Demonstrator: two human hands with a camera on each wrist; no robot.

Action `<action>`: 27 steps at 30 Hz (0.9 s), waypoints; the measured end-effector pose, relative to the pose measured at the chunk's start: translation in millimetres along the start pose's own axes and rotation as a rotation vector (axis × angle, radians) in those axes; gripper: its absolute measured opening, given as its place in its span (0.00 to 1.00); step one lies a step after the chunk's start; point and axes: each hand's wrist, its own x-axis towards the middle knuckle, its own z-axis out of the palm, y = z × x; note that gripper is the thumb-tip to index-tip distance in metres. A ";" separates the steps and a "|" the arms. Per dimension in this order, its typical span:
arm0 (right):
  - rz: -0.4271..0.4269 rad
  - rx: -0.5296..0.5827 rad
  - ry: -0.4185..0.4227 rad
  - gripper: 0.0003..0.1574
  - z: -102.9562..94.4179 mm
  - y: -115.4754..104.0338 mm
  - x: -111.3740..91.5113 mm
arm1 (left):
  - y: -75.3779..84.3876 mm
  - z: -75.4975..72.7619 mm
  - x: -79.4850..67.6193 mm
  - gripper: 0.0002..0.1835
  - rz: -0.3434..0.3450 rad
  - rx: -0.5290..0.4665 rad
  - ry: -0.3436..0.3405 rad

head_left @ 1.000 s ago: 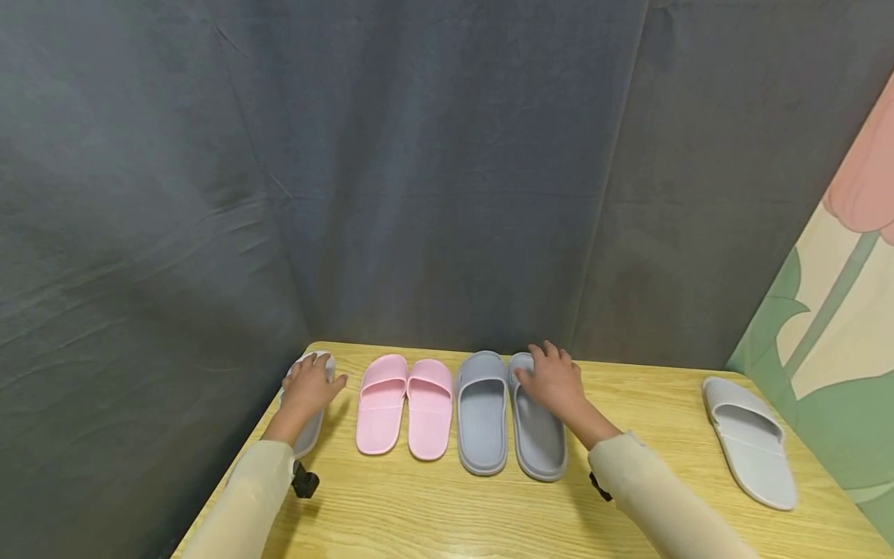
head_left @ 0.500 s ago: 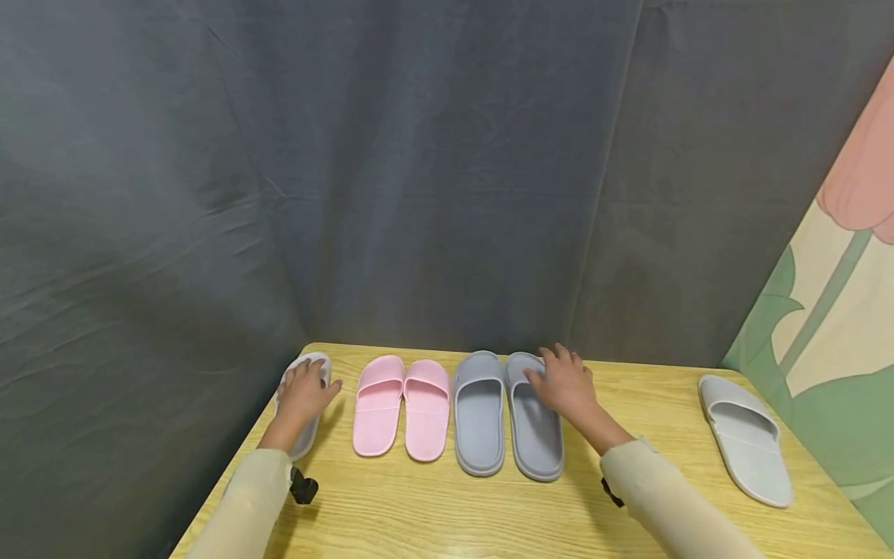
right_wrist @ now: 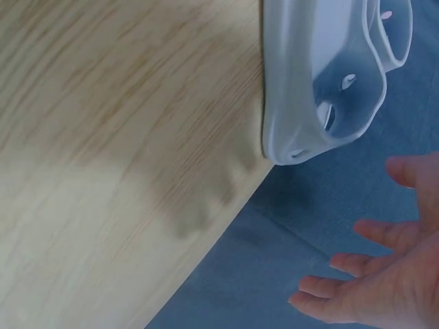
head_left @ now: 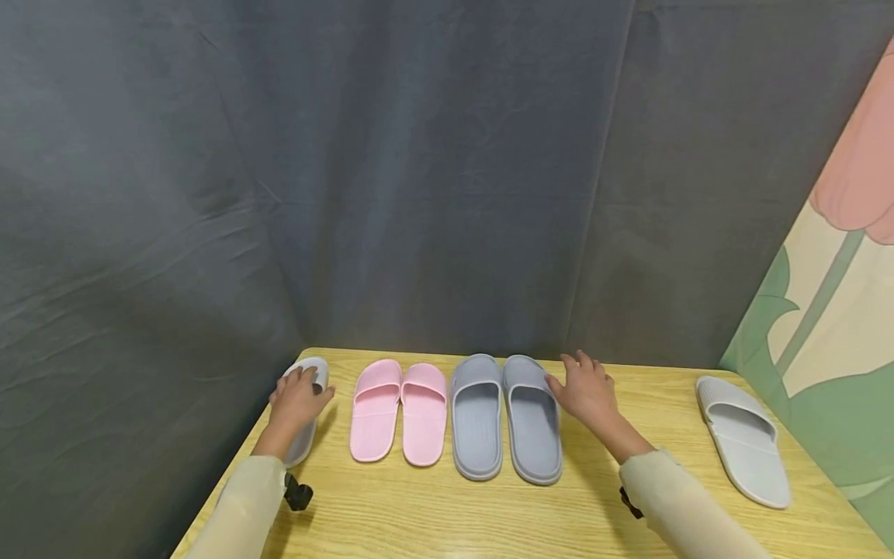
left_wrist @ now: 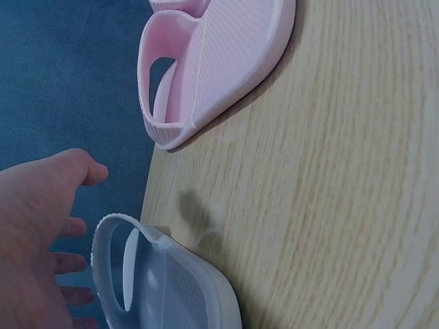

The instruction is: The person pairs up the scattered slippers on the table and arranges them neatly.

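My left hand (head_left: 295, 402) hovers over a light grey slipper (head_left: 302, 446) at the table's left edge. In the left wrist view its fingers are spread and apart from that slipper's strap (left_wrist: 113, 271). My right hand (head_left: 588, 392), fingers loosely extended, is just right of the darker grey slipper pair, nearest to its right slipper (head_left: 535, 423). The left slipper (head_left: 478, 419) of that pair lies alongside. In the right wrist view a gap shows between the hand (right_wrist: 391, 267) and the grey slipper (right_wrist: 295, 82). Neither hand holds anything.
Two pink slippers (head_left: 374, 419) lie side by side between the left hand and the grey pair. A single light grey slipper (head_left: 747, 442) lies tilted at the right. Dark curtain (head_left: 447, 194) hangs behind the wooden table (head_left: 419, 520); a flower-painted panel (head_left: 831, 349) borders the right.
My right hand has moved right, off the right grey slipper to beside it. My left hand stays over the light grey slipper. The view has shifted slightly; the slippers lie as before.
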 end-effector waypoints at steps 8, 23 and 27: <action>0.030 0.005 -0.011 0.39 -2.9 14.7 0.4 | -7.0 0.4 2.3 0.41 -0.021 -0.006 -0.013; 0.077 0.021 -0.030 0.40 -12.4 43.0 -5.1 | -4.9 -0.8 -1.5 0.41 -0.041 -0.002 -0.023; 0.088 0.035 -0.032 0.41 -17.2 50.3 -6.2 | -7.1 0.7 1.0 0.41 -0.049 0.004 -0.016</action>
